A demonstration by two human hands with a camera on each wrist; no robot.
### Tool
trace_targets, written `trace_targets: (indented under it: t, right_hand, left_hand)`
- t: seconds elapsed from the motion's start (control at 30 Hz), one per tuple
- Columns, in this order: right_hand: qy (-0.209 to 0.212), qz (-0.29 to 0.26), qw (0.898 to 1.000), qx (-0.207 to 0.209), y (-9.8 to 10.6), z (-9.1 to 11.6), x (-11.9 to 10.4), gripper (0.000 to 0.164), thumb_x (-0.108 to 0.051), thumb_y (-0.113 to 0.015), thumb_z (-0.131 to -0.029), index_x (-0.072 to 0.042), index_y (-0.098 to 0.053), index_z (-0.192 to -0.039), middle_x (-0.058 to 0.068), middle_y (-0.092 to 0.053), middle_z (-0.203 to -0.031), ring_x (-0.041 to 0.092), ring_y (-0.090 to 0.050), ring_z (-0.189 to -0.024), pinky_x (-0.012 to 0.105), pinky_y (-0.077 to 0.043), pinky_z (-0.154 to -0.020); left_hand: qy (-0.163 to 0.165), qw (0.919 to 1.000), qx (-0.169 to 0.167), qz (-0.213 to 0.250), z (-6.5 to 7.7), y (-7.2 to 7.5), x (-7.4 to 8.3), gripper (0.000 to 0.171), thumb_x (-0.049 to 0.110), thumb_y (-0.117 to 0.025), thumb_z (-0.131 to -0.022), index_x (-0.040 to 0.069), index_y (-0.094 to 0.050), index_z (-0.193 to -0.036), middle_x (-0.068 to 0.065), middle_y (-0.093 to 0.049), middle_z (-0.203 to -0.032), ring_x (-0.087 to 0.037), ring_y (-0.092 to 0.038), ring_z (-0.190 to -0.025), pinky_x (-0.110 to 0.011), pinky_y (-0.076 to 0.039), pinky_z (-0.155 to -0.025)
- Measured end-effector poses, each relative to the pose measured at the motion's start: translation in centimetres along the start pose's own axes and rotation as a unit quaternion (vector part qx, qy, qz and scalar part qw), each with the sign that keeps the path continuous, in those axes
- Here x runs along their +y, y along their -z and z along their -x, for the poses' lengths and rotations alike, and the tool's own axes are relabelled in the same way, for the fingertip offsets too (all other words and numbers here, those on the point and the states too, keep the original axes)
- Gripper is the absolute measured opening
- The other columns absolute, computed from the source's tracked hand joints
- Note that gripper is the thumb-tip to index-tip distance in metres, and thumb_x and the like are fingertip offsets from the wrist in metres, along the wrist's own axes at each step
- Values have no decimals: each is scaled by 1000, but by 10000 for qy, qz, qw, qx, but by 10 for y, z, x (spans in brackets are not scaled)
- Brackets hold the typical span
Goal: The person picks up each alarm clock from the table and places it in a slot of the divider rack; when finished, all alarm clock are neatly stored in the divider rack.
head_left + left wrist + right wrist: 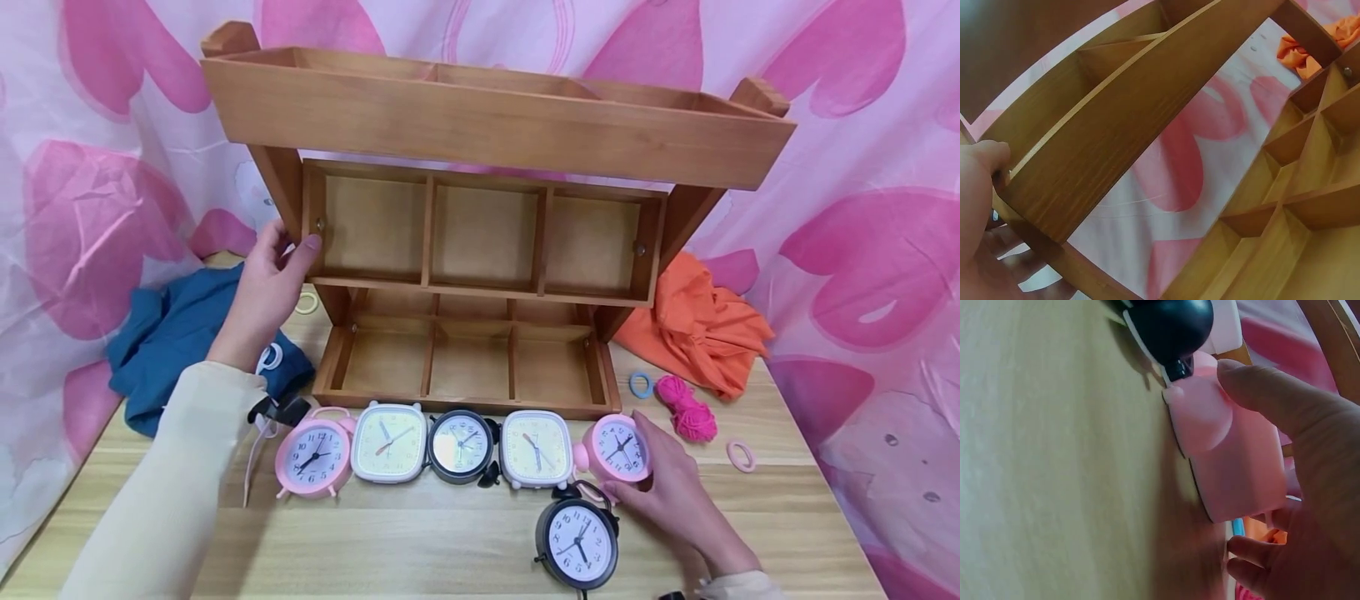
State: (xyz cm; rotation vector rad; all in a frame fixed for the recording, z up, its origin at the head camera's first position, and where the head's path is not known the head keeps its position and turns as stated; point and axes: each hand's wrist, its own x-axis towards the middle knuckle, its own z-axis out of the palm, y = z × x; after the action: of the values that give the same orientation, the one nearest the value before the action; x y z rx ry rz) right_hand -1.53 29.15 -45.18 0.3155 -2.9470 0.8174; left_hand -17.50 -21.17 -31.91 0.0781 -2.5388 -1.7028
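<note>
My left hand [272, 287] grips the left side post of a three-tier wooden rack [495, 129], thumb at the end of the middle tray. In the left wrist view the thumb lies over the wood and the fingers reach behind it. Around the right side of a pink alarm clock [619, 448], my right hand [678, 496] curls thumb and fingers. That clock lies at the right end of a row with a white clock [537, 450], a black clock [461, 446], another white clock [388, 443] and another pink clock [313, 457].
A second black clock [577, 542] lies in front of the row. Blue cloth [187, 333] is left of the rack. To its right are orange cloth [693, 325], pink yarn [686, 408], a blue ring [641, 385] and a pink ring [741, 456]. A heart-patterned curtain [862, 208] hangs behind.
</note>
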Motion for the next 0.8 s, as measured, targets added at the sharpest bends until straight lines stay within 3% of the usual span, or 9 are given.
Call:
trace_targets:
  t: [0.27,0.43,0.57,0.8]
  right_hand:
    - [-496,-430,9978,106,-4,-2,1,98,-35,-91,-67,3,-40,-142,22,-54,-131,39,-46,-119,58,-37,-94]
    - [-723,-596,9956,84,0,-2,0,100,-38,-92,-65,0,-40,-142,17,-55,-128,32,-49,-114,55,-43,-92]
    - [-769,-584,9951,206,12,-1,-2,103,-32,-94,-63,3,-39,-143,18,-56,-127,31,-53,-112,53,-45,-90]
    - [-814,-680,9933,467,40,-11,-18,104,-29,-93,-66,-2,-35,-148,18,-53,-132,29,-52,-112,44,-44,-90]
  left_hand:
    - [-32,9999,-93,79,0,1,-1,67,58,-50,-96,36,-24,-153,1,-28,-161,-32,-27,-149,-56,-33,-114]
    - [-89,9999,-100,50,0,3,-2,67,56,-50,-96,35,-23,-154,1,-27,-161,-31,-26,-149,-56,-32,-115]
    - [-83,9999,-142,-31,0,1,-3,66,56,-48,-97,35,-22,-153,1,-25,-162,-32,-25,-150,-56,-33,-114]
    - [-96,9998,-152,-36,0,2,-2,66,56,-48,-97,35,-21,-154,0,-24,-162,-34,-25,-149,-57,-33,-113]
